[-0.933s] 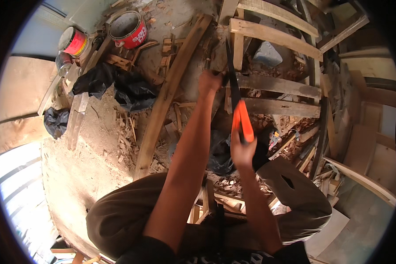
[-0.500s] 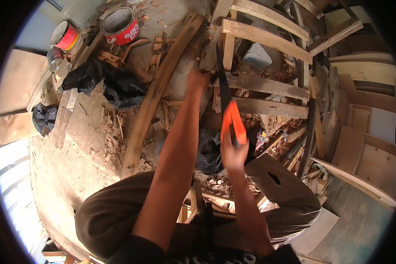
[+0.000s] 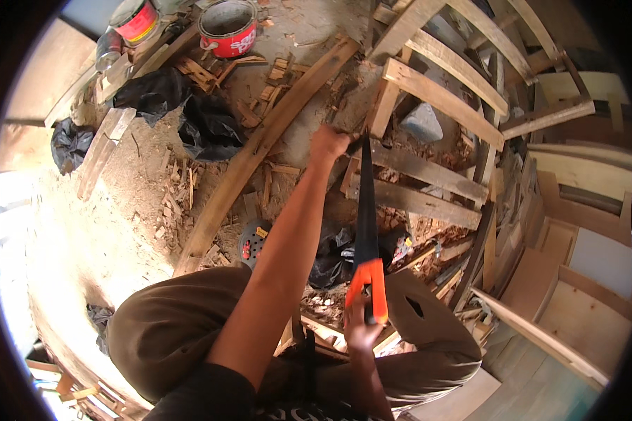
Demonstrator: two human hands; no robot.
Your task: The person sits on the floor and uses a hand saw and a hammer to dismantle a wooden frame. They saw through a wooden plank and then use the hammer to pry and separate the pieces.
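My right hand (image 3: 361, 328) grips the orange handle (image 3: 369, 281) of a handsaw close to my knees. The saw's long dark blade (image 3: 367, 217) points away from me, its tip by the near end of a dark wooden slat (image 3: 428, 170). My left hand (image 3: 330, 144) is closed around the slat's left end, just left of the blade tip; its fingertips are partly hidden. This slat belongs to a wooden frame (image 3: 446, 102) of several slats. Another slat (image 3: 421, 202) runs nearer to me, behind the blade.
A long plank (image 3: 267, 144) lies to the left. Beyond it are black plastic bags (image 3: 214, 130), a red bucket (image 3: 228, 35) and a paint can (image 3: 133, 22). A grey stone block (image 3: 423, 123) sits within the frame. Wood scraps litter the floor; wooden furniture parts (image 3: 569, 245) stand right.
My right hand has drawn the saw back toward my body, showing more blade in front of the slat. My left hand keeps its hold. The whole view has shifted slightly.
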